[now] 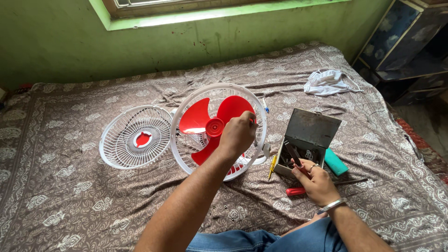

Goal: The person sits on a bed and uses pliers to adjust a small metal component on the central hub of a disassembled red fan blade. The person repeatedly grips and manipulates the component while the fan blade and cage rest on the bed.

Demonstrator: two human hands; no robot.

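The fan, white-caged with red blades, is lying face up in the middle of the patterned bedspread, and the person is working on it with its front guard off. The left hand is closing over the blade on the fan's right side, fingers curled round it and holding it, I judge, against turning. The right hand is reaching to the right of the fan, gripping a dark-handled tool at the open grey toolbox. This looks like the tool-fetching stage of stripping the fan; the next move calls for bringing that tool to the red hub. The detached white front guard is lying left of the fan, a red-handled screwdriver and teal case beyond the toolbox, a yellow-handled tool between.
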